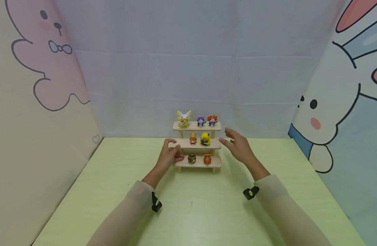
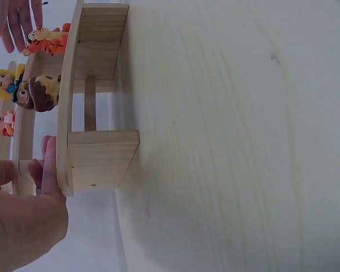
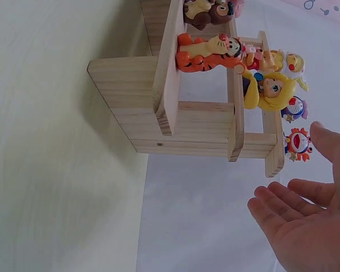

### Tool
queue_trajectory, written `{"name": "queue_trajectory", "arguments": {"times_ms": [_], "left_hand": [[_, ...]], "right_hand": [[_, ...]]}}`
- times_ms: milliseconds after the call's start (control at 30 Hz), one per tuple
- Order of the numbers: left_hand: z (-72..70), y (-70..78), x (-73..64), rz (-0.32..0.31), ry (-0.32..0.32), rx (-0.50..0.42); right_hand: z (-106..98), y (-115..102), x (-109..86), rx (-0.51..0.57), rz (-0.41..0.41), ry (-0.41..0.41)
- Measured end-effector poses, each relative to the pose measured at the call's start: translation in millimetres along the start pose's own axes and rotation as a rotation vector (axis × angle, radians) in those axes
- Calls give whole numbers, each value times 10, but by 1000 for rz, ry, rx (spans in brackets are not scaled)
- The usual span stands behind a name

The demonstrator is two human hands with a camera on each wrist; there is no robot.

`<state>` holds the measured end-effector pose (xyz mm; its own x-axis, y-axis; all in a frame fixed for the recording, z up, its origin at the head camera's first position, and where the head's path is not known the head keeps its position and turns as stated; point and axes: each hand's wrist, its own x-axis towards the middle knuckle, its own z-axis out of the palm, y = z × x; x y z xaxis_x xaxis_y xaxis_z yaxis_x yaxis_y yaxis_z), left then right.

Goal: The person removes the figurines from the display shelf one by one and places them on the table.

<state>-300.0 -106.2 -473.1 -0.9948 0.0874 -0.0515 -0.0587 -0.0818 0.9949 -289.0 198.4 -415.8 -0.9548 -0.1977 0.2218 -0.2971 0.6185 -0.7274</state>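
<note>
A three-tier wooden display stand (image 1: 197, 164) stands on the table, with small toy figurines on every tier. My left hand (image 1: 170, 155) is at its left side, thumb and fingers curled about the end of the middle tier (image 2: 24, 127). Just right of the stand, my right hand (image 3: 306, 221) is held with fingers extended and spread from the thumb, touching nothing. On the bottom tier sit a brown owl figurine (image 1: 192, 158) and an orange tiger figurine (image 3: 207, 54). A bear figurine (image 1: 193, 139) and a yellow-haired figurine (image 1: 205, 139) occupy the middle tier.
Up on the top tier are a white-and-yellow eared figurine (image 1: 184, 119), a purple-hatted figurine (image 1: 200, 121) and an orange-maned figurine (image 1: 212, 120). Behind the stand hangs a pale cloth (image 1: 188, 78). Printed side walls flank the pale yellow-green table (image 1: 188, 212).
</note>
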Motion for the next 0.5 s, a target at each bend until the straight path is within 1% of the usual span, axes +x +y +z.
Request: {"name": "queue_trajectory", "arguments": {"times_ms": [267,500], "left_hand": [[-8,-26,3,33,-13,-2],[1,-25,13,-3,6,23]], "right_hand": [[-58,-49,152,87,35,32],[-79,-99,298,131,57,58]]}}
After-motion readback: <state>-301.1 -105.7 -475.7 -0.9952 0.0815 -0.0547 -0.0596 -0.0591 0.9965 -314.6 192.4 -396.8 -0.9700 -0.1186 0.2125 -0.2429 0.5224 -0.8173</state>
